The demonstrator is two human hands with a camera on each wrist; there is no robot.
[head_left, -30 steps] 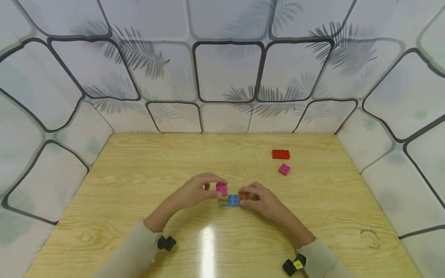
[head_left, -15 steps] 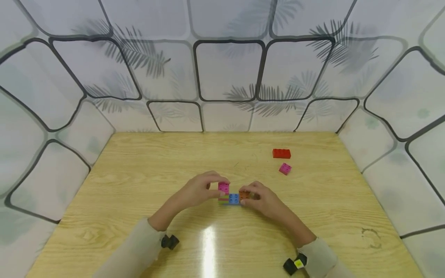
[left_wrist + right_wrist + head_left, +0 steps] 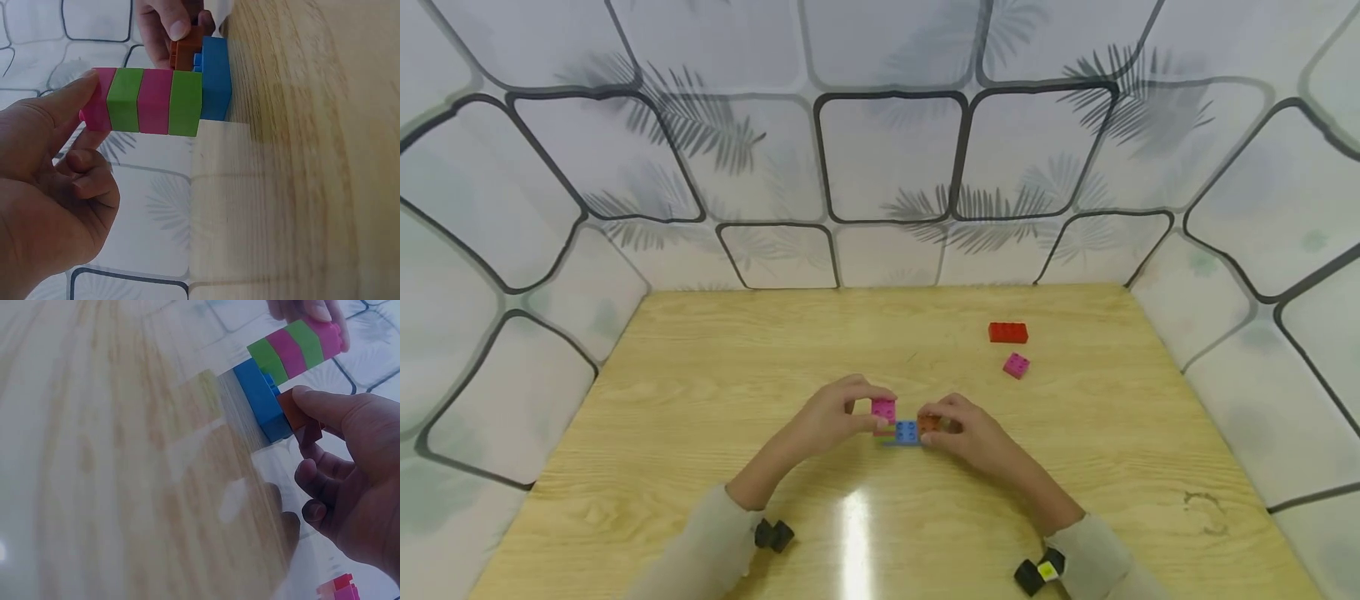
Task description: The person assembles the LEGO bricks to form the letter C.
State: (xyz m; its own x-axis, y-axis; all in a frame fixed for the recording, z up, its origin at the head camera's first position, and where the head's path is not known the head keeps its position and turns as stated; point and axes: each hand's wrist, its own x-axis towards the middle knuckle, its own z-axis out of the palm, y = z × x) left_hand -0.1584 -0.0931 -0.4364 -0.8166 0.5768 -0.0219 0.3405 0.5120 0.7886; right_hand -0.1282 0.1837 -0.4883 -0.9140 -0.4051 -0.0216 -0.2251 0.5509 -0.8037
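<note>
Blue block (image 3: 907, 432) lies on the wooden table (image 3: 737, 350), studs up. On its left end stands a stack of four blocks (image 3: 139, 102), green and pink by turns, green at the bottom. Left hand (image 3: 842, 417) is mostly closed, thumb and finger pinching the top pink block (image 3: 99, 103). At the blue block's right end, right hand (image 3: 973, 429) pinches an orange-brown block (image 3: 187, 56) between thumb and fingers, its other fingers loosely curled (can't tell if that block is pressed fully down). Blue studs show between stack and orange-brown block. Beyond the blue block, to its right: a loose pink block (image 3: 1017, 366), with a long red block (image 3: 1008, 332) just behind it (neither touched).
</note>
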